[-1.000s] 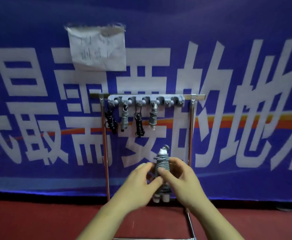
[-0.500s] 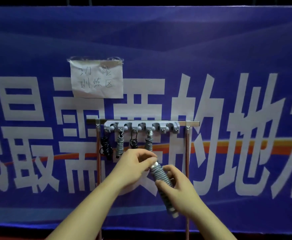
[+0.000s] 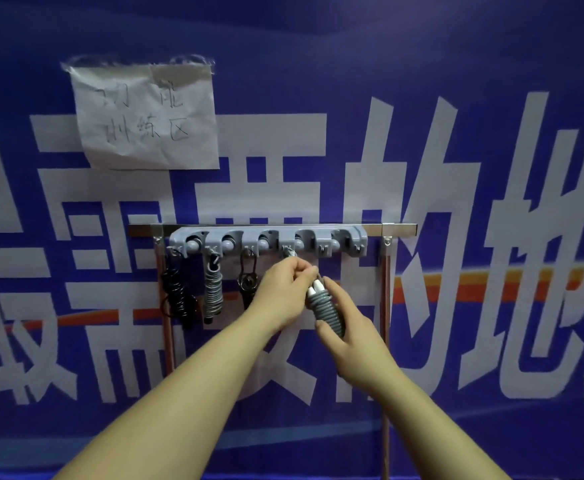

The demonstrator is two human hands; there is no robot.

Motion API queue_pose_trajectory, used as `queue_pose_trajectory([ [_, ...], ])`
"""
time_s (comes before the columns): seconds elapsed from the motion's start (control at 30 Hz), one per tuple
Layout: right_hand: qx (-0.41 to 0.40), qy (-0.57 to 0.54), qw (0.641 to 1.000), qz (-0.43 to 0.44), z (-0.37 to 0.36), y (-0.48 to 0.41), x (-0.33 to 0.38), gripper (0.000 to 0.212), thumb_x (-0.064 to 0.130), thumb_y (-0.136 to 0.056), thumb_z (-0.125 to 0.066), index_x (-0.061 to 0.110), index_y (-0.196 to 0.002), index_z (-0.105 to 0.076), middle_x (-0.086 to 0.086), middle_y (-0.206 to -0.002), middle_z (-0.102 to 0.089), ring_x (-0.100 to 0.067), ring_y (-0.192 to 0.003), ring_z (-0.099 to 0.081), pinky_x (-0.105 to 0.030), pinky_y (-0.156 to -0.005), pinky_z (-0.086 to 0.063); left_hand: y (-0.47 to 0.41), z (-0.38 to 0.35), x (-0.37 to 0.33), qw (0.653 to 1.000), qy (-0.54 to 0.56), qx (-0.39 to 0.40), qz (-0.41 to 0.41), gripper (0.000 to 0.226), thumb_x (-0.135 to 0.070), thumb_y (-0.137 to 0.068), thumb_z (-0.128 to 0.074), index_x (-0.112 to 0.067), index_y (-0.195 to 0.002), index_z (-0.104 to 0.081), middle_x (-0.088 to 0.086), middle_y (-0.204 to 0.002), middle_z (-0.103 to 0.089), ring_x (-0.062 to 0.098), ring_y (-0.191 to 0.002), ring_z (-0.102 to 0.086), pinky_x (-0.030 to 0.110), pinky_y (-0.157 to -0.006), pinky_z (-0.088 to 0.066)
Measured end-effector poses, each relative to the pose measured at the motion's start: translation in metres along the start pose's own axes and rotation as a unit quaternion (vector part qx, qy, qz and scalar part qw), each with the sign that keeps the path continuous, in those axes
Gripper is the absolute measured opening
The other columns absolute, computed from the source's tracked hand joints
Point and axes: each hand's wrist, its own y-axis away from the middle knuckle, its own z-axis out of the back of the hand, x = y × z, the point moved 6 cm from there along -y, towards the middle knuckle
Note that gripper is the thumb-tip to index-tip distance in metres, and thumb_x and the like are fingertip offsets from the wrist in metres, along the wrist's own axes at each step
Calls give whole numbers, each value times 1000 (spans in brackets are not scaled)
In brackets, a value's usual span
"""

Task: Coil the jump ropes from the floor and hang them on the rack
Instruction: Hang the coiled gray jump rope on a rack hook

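raised to the rack [image 3: 318, 241], right fingers [image 3: 333, 292] grip grey coil [image 3: 325, 310], left fingers [image 3: 302, 271] pinch its top.

- My left hand [image 3: 283, 289] is raised, its fingertips pinching the top end of the coiled rope [image 3: 323, 304].
- My right hand [image 3: 347, 329], just below those fingertips, curls thumb and fingers round the coil.
- Both forearms reach forward, converging.

Blue banner [image 3: 318, 46] across the whole background, creased near the top. Large white characters [image 3: 418, 209] printed on it, cut off at left and right edges. Orange stripe [image 3: 450, 291] across the lower half, rising toward the right. Paler blue band [image 3: 13, 452] near the bottom. Crumpled white paper sheet [image 3: 146, 119] stuck on upper left, handwritten characters in two rows, clear tape [image 3: 186, 60] along its top edge.
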Motion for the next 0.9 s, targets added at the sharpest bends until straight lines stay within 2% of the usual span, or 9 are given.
queue_pose_trajectory([
  [0.13,-50,25,998,21,5,-26,-24,62,27,-99,-56,55,-145,-25,20,-111,-59,-10,-88,-65,-36,-75,-60,-31,-20,13,996,70,-36,34,20,-31,-101,-57,-20,-89,-68,2,-86,-73,20,-82,-71,41,-77,-61],
  [0.23,-70,61,995,39,12,-45,-29,61,29,-99,-56,55,-145,-25,22,-115,-57,1,-92,-61,-21,-74,-54,-49,-28,20,990,115,-51,66,24,-35,-100,-57,-21,-86,-70,3,-83,-74,21,-77,-72,41,-69,-63],
  [0.33,-67,68,994,48,16,-63,-36,63,26,-100,-54,55,-147,-24,20,-120,-57,-1,-98,-60,-22,-79,-53,-71,-32,27,992,116,-3,55,22,-42,-92,-61,-23,-91,-73,4,-88,-76,26,-87,-74,51,-83,-61],
  [0.43,-64,63,995,46,21,-77,-47,63,26,-100,-54,55,-147,-24,19,-118,-59,-3,-94,-61,-23,-78,-53,-87,-30,23,990,110,73,41,10,-25,-98,-64,-21,-102,-72,4,-101,-76,20,-95,-74,39,-86,-61],
  [0.53,-58,57,996,46,21,-86,-53,64,26,-99,-56,55,-147,-25,22,-121,-56,-2,-103,-60,-27,-87,-55,-98,-25,16,996,43,79,0,7,-20,-95,-69,-20,-100,-73,-1,-93,-76,6,-78,-72,20,-70,-56],
  [0.6,-69,61,995,43,19,-92,-56,64,25,-99,-56,52,-148,-25,20,-123,-57,-4,-104,-60,-29,-88,-56,-103,-26,16,998,47,48,-8,5,-17,-95,-69,-17,-97,-73,0,-90,-75,8,-74,-72,23,-66,-58],
  [0.73,-127,134,981,52,12,-97,-54,63,26,-98,-55,45,-149,-22,10,-120,-58,-10,-102,-58,-34,-83,-56,-109,-34,25,995,99,-6,17,6,-18,-96,-66,-19,-95,-72,6,-95,-73,25,-89,-72,40,-75,-64],
  [0.83,-153,240,956,74,9,-98,-50,63,24,-98,-55,39,-150,-22,6,-113,-54,-14,-96,-53,-35,-77,-54,-108,-34,32,982,170,-38,67,10,-16,-99,-62,-11,-101,-71,13,-100,-73,29,-95,-72,35,-72,-62],
  [0.9,-142,262,951,80,9,-101,-51,66,19,-96,-57,37,-151,-24,5,-117,-53,-14,-96,-53,-35,-77,-54,-104,-35,37,969,220,-31,105,13,-15,-102,-58,-8,-100,-69,15,-102,-73,27,-96,-72,27,-67,-60],
])
